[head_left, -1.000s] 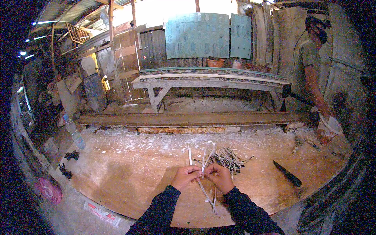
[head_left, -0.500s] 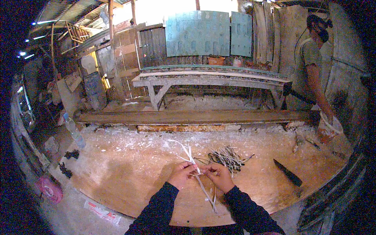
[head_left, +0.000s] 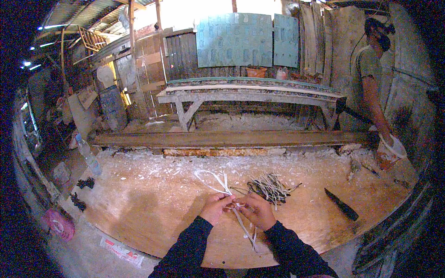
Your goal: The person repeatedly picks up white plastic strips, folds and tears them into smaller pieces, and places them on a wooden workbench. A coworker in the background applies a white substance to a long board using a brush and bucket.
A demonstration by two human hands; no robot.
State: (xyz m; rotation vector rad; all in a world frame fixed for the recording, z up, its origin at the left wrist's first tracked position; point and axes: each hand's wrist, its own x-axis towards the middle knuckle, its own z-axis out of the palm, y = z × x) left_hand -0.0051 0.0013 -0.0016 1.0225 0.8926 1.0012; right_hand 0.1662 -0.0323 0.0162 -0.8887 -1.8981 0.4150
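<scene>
Left hand: my left hand [head_left: 216, 207], one of two in dark sleeves, fingers pinched on the pale flat strips [head_left: 222, 183] where they cross.
Right hand: my right hand [head_left: 257, 209], just beside the left, fingertips clamped on the same strips.
Strips held: several, exact count unclear; ends fan far and left of my hands, and one long tail runs near, toward me, between my forearms.
Work surface: one broad brown wooden board [head_left: 153, 204], strips above its near middle.
Loose pile: one tangled heap of thin pale and dark slivers [head_left: 271, 186], just far-right of my hands, apart from them.
Knife: one dark long-bladed knife [head_left: 341, 204], lying flat, well right.
Bottle: one clear plastic bottle [head_left: 88, 156], upright, far left.
Other person: one, standing far right, hand on a white bowl [head_left: 393, 145].
</scene>
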